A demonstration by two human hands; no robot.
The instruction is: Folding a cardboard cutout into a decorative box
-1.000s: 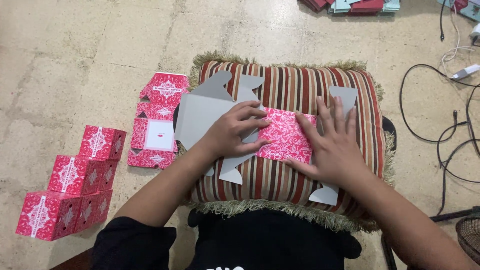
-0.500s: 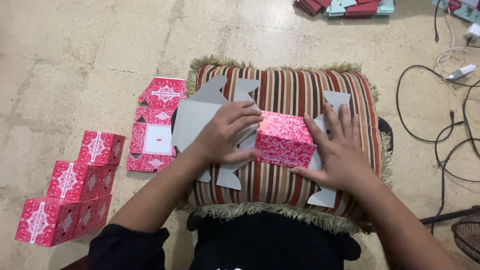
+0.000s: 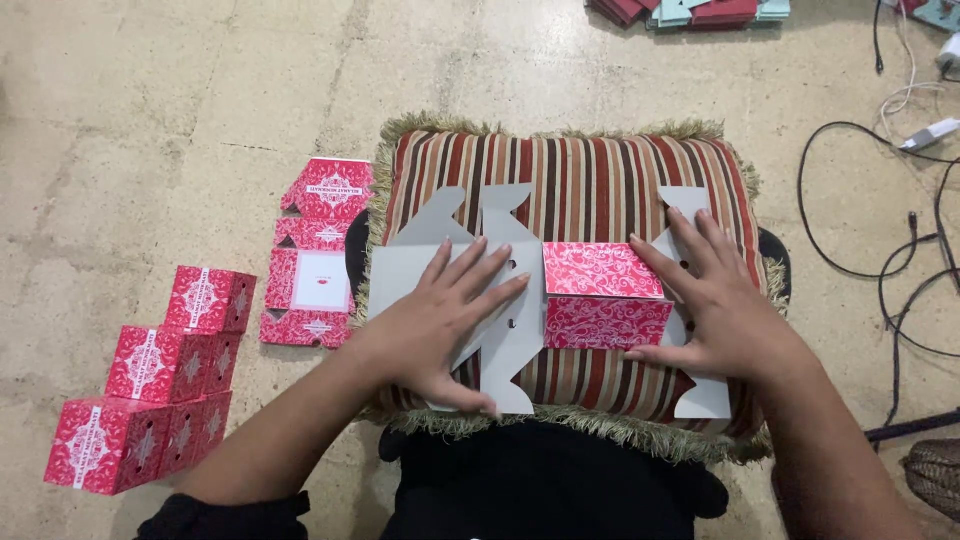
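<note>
On the striped cushion (image 3: 590, 180) in my lap, my left hand (image 3: 440, 315) lies flat with fingers spread, pressing the grey side of the cardboard box blank (image 3: 515, 300) near the cushion's left edge. My right hand (image 3: 720, 310), open too, presses the blank's right flaps near the right edge. Between my hands one pink patterned panel (image 3: 605, 295) stands folded up. Left of the cushion, on the floor (image 3: 150, 120), lie a flat pink blank (image 3: 315, 250) and finished pink boxes (image 3: 150, 380).

left hand (image 3: 440, 320): flat, fingers spread, palm down | right hand (image 3: 715, 305): flat, fingers spread
</note>
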